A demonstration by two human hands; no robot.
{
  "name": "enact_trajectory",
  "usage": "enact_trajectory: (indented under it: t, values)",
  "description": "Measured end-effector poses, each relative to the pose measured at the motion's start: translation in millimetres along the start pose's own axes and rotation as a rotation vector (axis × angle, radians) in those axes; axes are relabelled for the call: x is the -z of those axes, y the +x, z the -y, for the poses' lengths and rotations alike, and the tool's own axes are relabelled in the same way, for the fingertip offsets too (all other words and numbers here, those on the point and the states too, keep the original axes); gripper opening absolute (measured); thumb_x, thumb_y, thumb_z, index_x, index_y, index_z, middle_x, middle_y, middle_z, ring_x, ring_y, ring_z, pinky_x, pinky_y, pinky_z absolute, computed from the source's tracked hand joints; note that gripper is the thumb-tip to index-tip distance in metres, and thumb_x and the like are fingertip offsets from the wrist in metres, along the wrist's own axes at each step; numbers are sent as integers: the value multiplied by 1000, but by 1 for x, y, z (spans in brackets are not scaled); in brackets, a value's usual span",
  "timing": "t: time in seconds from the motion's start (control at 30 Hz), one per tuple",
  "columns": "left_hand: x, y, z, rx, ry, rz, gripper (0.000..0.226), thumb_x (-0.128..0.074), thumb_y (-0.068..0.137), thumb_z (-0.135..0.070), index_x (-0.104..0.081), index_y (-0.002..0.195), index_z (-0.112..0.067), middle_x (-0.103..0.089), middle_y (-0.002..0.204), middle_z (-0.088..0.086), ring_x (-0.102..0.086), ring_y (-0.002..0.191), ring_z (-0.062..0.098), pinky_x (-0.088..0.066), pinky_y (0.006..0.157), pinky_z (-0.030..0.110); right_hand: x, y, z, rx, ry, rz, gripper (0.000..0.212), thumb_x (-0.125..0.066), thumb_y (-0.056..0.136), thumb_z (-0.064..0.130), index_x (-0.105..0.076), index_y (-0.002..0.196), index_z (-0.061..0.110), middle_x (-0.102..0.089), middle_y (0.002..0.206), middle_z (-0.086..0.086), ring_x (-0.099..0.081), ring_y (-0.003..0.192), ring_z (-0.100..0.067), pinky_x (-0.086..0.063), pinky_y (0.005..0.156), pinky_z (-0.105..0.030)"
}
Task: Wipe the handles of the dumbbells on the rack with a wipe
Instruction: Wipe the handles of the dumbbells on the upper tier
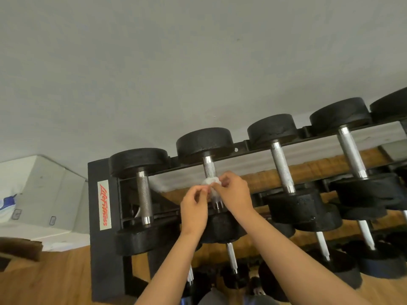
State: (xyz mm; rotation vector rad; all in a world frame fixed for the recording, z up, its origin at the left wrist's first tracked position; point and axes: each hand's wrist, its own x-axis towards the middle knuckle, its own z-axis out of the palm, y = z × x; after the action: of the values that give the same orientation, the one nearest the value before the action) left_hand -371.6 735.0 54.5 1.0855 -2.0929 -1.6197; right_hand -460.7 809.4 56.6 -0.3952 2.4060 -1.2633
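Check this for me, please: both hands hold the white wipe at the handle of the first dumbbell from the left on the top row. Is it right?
Not quite. In the head view the left hand and right hand hold the white wipe at the handle of the second dumbbell from the left on the top row, not the first.

A plain pale grey wall (154, 62) fills the upper half, evenly lit. Below it lies a warm brown wood floor (44, 280). At the left, a white boxy block (44, 194) stands against the wall. A blue-and-white patch (6, 201) shows at its edge, and a dark brown slab (19, 247) juts in below.
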Motion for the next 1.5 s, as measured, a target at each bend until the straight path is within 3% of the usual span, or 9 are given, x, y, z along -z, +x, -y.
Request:
enact_trajectory:
  t: [0.13,0.33,0.43,0.73,0.9,1.07,1.27,1.4,1.5]
  values:
    - [-15,-18,1,-87,119,-167,21,-54,99,-17,-62,81,-24,-64,77,-7,-59,75,-2,-42,64,9,-3,9,-1,-16,12,-19,2,-63,92,18,-62,93,16,-61,83,7,-62,79,-8,-38,57,-8]
    - [-14,-16,6,-61,111,-201,25,-55,94,-10,-59,74,-23,-63,70,-6,-60,70,4,-44,62,12,-8,39,14,-90,278,-85,9,-57,95,14,-65,93,15,-62,86,6,-58,80,-3,-43,68,-10]
    - [-15,-18,5,-38,116,-190,25,-54,94,-11,-59,72,-22,-62,69,-6,-60,69,5,-43,60,11,-10,49,17,-174,449,-58,12,-59,95,16,-63,86,22,-65,88,3,-62,89,-13,-50,79,-24]
    - [-14,-16,4,-2,153,-184,25,-54,95,-13,-59,72,-19,-62,68,-3,-60,69,9,-47,62,20,-17,49,17,-419,802,-3,9,-65,92,19,-69,93,11,-67,92,-3,-63,92,-19,-52,78,-30]
    - [-18,-17,1,47,136,-157,26,-53,95,-12,-59,70,-18,-63,67,0,-61,68,11,-47,61,17,-16,45,14,-448,825,-86,12,-64,91,12,-69,81,15,-66,87,1,-62,89,-16,-52,84,-32]
    - [-15,-16,-1,70,159,-151,26,-53,96,-15,-59,71,-19,-63,68,-2,-61,67,11,-50,63,22,-20,52,15,-504,855,-27,15,-61,95,22,-67,82,18,-67,90,-4,-64,94,-23,-53,88,-39]
    - [-13,-15,-4,71,168,-141,25,-53,96,-15,-59,71,-18,-64,69,-1,-61,69,10,-48,62,16,-7,59,17,-342,630,56,15,-56,97,16,-63,84,13,-62,86,-3,-58,86,-16,-45,70,-25]
    - [-14,-15,-3,84,175,-144,25,-53,95,-15,-59,71,-16,-64,69,-1,-62,68,12,-48,63,19,-7,58,11,-499,914,262,12,-47,101,15,-59,101,12,-67,107,-12,-63,105,-26,-51,92,-39]
    - [-13,-17,-2,86,178,-138,25,-53,95,-15,-59,71,-17,-65,70,0,-62,69,12,-50,65,21,-5,47,4,-345,606,199,14,-49,101,17,-61,99,10,-68,101,-12,-64,99,-25,-52,88,-35]
